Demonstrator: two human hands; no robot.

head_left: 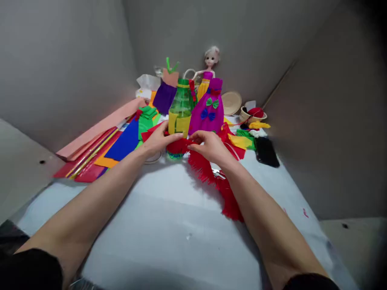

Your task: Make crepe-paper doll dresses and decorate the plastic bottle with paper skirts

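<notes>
A clear plastic bottle (183,102) with a green neck and a yellow band round its middle stands upright at the table's centre. My left hand (161,139) curves round its lower left side, thumb across the front and the other fingers partly hidden behind. Around the lower part of the bottle runs a red fringed crepe paper strip (203,164), its loose end trailing right and toward me under my right forearm. Thumb and fingers of my right hand (208,146) pinch the strip just right of the bottle. Scissors (218,173) lie partly covered beside the strip.
Behind stand a doll (211,60), a purple dress shape with bows (207,110) and a dark purple piece (165,98). Coloured paper sheets (125,139) lie left. A small basket (262,117), paper scraps (240,141) and a black phone (266,152) are right.
</notes>
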